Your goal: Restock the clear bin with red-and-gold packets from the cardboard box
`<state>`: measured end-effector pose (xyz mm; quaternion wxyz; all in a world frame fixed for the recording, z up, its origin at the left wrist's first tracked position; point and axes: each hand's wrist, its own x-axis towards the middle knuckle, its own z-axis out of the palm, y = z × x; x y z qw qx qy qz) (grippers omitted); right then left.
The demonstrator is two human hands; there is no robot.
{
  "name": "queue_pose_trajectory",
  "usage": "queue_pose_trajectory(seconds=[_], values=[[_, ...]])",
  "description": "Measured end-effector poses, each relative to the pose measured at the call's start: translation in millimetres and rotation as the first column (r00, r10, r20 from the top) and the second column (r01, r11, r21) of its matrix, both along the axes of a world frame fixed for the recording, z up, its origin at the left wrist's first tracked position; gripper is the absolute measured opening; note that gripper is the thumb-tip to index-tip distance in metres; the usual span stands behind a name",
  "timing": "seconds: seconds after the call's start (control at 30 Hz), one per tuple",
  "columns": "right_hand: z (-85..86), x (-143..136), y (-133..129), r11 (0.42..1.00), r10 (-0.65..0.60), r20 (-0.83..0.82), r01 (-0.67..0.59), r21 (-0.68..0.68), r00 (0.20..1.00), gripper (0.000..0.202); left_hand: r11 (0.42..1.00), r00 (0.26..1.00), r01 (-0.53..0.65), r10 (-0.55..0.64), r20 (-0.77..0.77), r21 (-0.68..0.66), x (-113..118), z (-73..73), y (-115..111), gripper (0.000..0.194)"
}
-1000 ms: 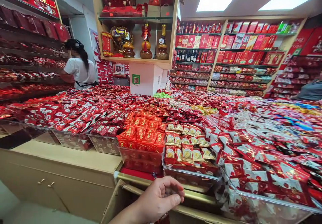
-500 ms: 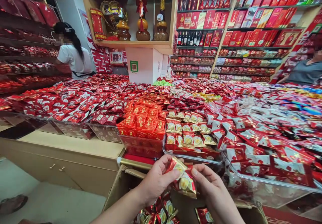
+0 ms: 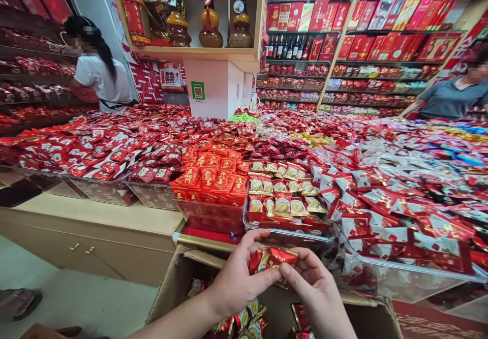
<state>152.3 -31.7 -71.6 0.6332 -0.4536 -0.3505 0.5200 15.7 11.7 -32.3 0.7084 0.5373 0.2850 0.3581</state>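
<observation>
Between my two hands are small red-and-gold candy packets (image 3: 271, 258), held above an open cardboard box (image 3: 179, 273). My left hand (image 3: 242, 273) is closed round their left side, its thumb across the front. My right hand (image 3: 310, 278) pinches them from the right with thumb and fingers. Exactly how many packets are there is hidden by the fingers. More packets of this kind (image 3: 251, 318) lie loose in the box below. Just beyond my hands, a clear bin (image 3: 290, 235) holds rows of matching packets (image 3: 282, 204) with a pale round picture on them.
Left of that bin stands one of orange-red packets (image 3: 213, 181); to the right, a wide bin of red-and-white packets (image 3: 412, 232). A pillar (image 3: 213, 90) rises behind. One person (image 3: 102, 74) is at the left shelves, another (image 3: 450, 95) at far right.
The packets have turned from facing me to a lower, tilted position, and both hands have closed in around them. The whole view has shifted slightly.
</observation>
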Motion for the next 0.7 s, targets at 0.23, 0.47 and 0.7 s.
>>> queue_pose_trajectory(seconds=[0.23,0.47,0.7], values=[[4.6,-4.4,-4.8,0.994,-0.107,-0.076,0.108,0.010,0.991,0.024,0.999,0.998,-0.055,0.055,0.006,0.004,1.2,-0.1,-2.1,0.053],[-4.2,-4.7,-11.9,0.988,-0.107,0.241,0.076,0.131,0.965,0.014,0.991,0.990,-0.128,0.130,-0.056,0.043,-2.2,-5.5,2.7,0.048],[54.4,39.9,31.4,0.973,-0.221,0.475,0.160,0.166,0.852,0.025,0.971,0.972,-0.237,0.236,-0.007,-0.038,-5.1,-5.3,9.9,0.038]])
